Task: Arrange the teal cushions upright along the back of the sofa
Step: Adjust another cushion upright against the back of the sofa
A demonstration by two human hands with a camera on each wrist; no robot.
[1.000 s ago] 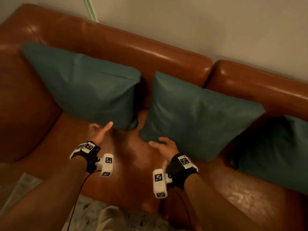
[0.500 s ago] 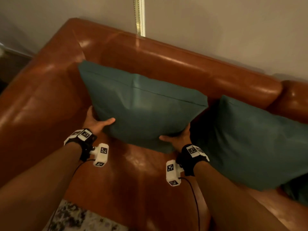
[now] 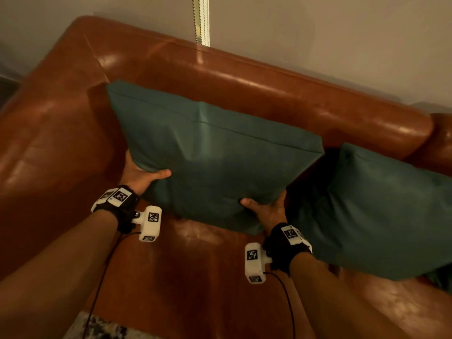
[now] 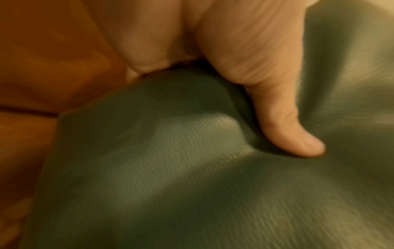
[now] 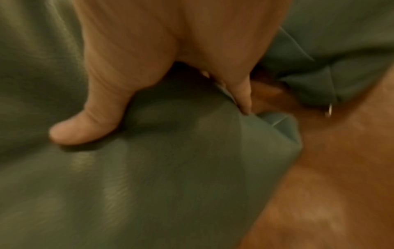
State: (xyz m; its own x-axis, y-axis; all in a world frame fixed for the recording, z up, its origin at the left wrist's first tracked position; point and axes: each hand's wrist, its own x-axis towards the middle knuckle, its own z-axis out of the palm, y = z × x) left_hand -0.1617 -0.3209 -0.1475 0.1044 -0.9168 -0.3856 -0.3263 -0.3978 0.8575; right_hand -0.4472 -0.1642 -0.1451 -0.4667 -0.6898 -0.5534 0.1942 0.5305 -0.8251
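A teal cushion leans against the back of the brown leather sofa near its left corner. My left hand grips its lower left edge, thumb pressed into the front face, fingers hidden behind. My right hand grips its lower right corner, thumb on the front. A second teal cushion leans on the sofa back just to the right, and its corner lies close to my right hand.
The sofa's left armrest rises beside the held cushion. Bare seat leather spreads in front of it. A patterned rug shows below the seat edge. Part of a third teal cushion peeks out at the far right.
A second ago both hands hovered open over the seat between two cushions. They have since taken hold of the left cushion's lower edge, and my view has swung left toward the sofa corner.
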